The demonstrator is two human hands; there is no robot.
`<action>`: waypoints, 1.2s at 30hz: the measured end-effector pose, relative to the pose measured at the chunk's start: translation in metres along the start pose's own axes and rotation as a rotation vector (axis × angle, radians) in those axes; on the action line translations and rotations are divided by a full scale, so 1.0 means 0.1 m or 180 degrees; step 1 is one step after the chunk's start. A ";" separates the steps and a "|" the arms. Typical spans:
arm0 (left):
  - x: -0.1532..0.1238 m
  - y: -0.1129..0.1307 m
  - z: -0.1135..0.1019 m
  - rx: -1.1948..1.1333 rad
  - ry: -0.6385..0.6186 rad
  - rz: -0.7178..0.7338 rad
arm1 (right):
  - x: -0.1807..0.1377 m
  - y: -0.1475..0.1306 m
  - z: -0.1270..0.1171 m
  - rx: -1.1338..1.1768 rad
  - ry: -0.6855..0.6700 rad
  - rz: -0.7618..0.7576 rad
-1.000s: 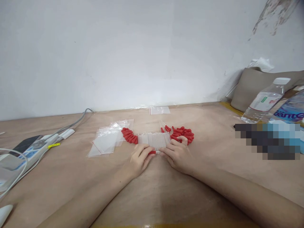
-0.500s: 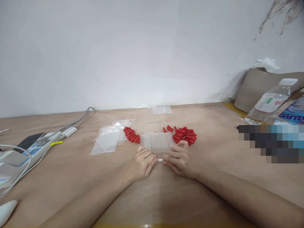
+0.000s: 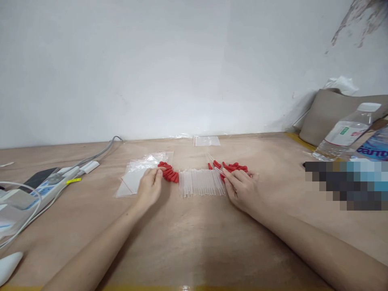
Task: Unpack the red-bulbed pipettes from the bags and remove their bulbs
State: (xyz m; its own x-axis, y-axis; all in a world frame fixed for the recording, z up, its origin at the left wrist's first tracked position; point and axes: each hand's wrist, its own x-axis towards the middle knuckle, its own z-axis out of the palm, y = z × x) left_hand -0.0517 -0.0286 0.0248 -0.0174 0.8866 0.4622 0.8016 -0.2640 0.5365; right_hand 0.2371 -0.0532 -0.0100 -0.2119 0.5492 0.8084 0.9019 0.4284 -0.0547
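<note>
A row of clear, thin pipette tubes [image 3: 201, 182] with narrow tips toward me lies side by side on the table. At its left, my left hand [image 3: 150, 184] has its fingertips pressed together at the edge of a curved row of red rubber bulbs [image 3: 172, 176]; what they pinch is hidden. Beyond the right end of the tubes, my right hand [image 3: 242, 188] is closed, with a clear tube [image 3: 220, 171] at its thumb and fingertips. It partly covers a second heap of red bulbs [image 3: 233, 166]. Two tubes fitted with red bulbs [image 3: 216, 163] lie just behind the row.
Clear zip bags [image 3: 130, 180] are piled at the left, and a single bag [image 3: 207, 141] lies by the wall. A power strip [image 3: 50, 188] with cables and a dark phone [image 3: 39, 178] sit far left. A water bottle [image 3: 344, 133] stands at the right.
My hands have moved apart from the near side of the tube row, where both held a clear tube. The left went to the left bulbs, the right toward the right heap.
</note>
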 end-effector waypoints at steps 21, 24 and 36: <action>0.24 -0.44 0.02 0.0562 -0.0084 -0.0494 | 0.10 -0.08 0.11 0.0016 -0.0296 -0.0146; 0.20 -0.41 0.01 0.0457 -0.0159 -0.0489 | 0.08 -0.10 0.09 0.0055 -0.0438 -0.0206; 0.24 -0.31 -0.04 0.0778 0.0330 0.0004 | 0.07 -0.08 0.09 0.0115 -0.0570 -0.0171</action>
State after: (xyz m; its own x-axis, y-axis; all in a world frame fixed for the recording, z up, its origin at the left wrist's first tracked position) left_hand -0.0799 -0.0006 0.0222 -0.0673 0.8393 0.5395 0.9220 -0.1543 0.3551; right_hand 0.2247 -0.0465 -0.0088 -0.3259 0.6423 0.6937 0.8740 0.4844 -0.0379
